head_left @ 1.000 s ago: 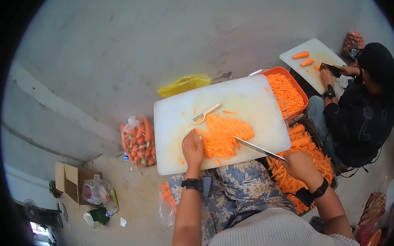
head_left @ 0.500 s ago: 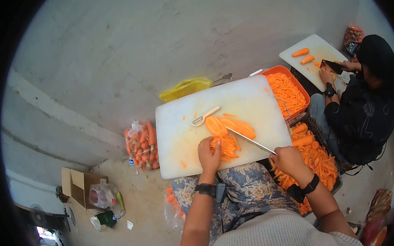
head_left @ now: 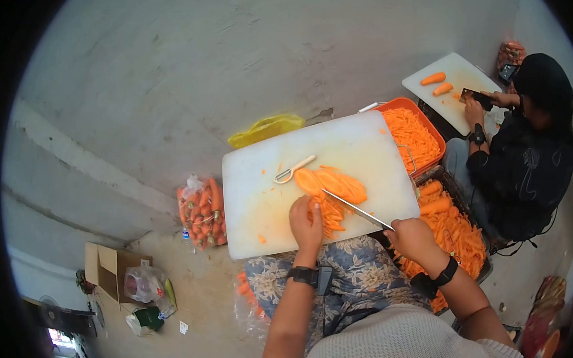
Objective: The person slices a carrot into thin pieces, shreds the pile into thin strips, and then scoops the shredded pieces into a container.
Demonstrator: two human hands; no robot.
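Observation:
A white cutting board (head_left: pixel 262 212) lies across the lap. My right hand (head_left: pixel 414 240) is closed on the handle of a knife (head_left: pixel 359 211), whose blade slants up and left into the carrots. Curved fingers of my left hand (head_left: pixel 306 224) rest against the left side of a pile of carrot strips (head_left: pixel 331 217); what they grip, if anything, is too small to make out. Above the blade are overlapping carrot slices (head_left: pixel 338 183). A peeler (head_left: pixel 294 169) with a pale handle lies beyond them.
Right of the board stand an orange tub (head_left: pixel 444 141) of carrot strips and a dark crate (head_left: pixel 484 269) of carrots and strips. A bag of carrots (head_left: pixel 202 212) is at the left. A co-worker (head_left: pixel 525 157) cuts at another board (head_left: pixel 454 108). A cardboard box (head_left: pixel 110 272) sits on the floor.
The view has shifted slightly. The slices above the blade look more fanned out. My hands and the knife stay in nearly the same place over the pile.

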